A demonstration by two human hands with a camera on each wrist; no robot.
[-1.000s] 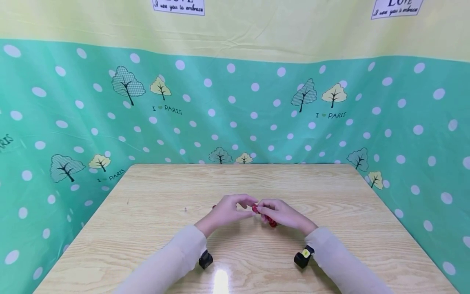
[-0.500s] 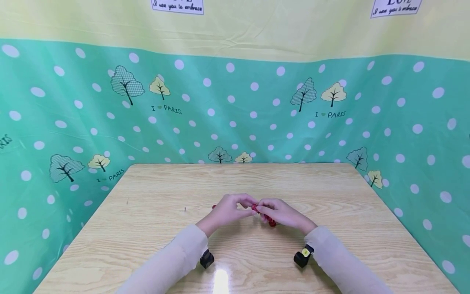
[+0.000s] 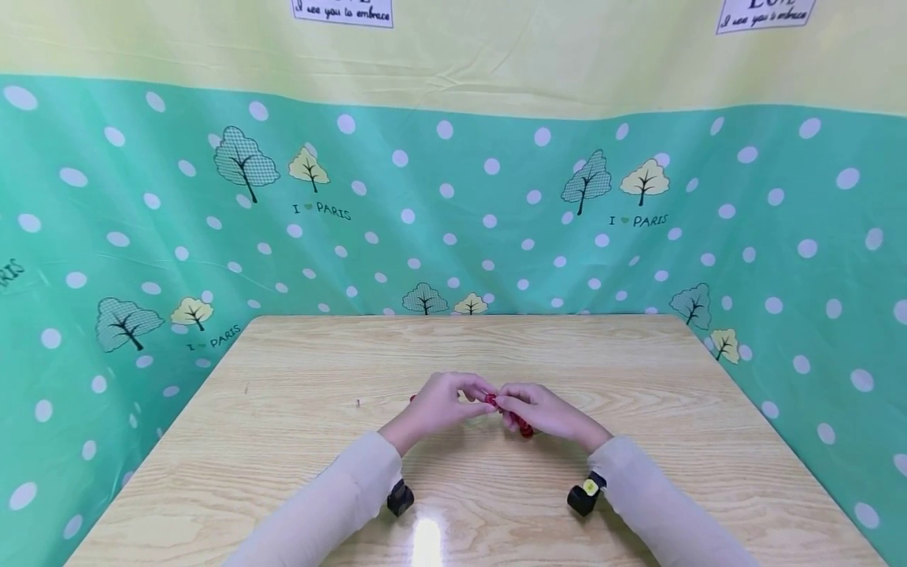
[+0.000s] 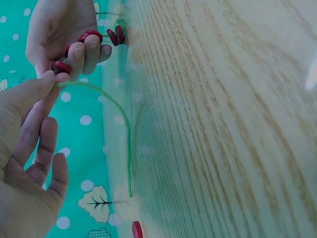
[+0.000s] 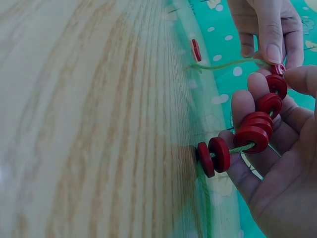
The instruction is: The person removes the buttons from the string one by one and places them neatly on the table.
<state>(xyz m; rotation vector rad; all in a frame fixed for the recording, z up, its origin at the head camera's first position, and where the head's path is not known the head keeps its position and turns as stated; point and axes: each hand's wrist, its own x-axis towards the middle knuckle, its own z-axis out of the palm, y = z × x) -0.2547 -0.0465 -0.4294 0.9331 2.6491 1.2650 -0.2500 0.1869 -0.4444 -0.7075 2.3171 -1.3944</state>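
- the left hand (image 3: pixel 438 405) pinches the free end of a green cord (image 4: pixel 119 119), thumb against forefinger, above the worktop (image 3: pixel 638 378).
- the right hand (image 5: pixel 277 163) curls round the red ring beads (image 5: pixel 257 130) already strung, just beside the left hand.
- the cord looks limp and light; the beads look hard and smooth, likely to slide, so hold near the cord's tip.
- about 7 beads show on the cord; 1 loose bead (image 4: pixel 136 230) lies beyond the left hand.

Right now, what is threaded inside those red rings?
A green cord runs through the red rings resting on the right hand's fingers; the left hand pinches its end. Inside the rings, the cord is hidden.
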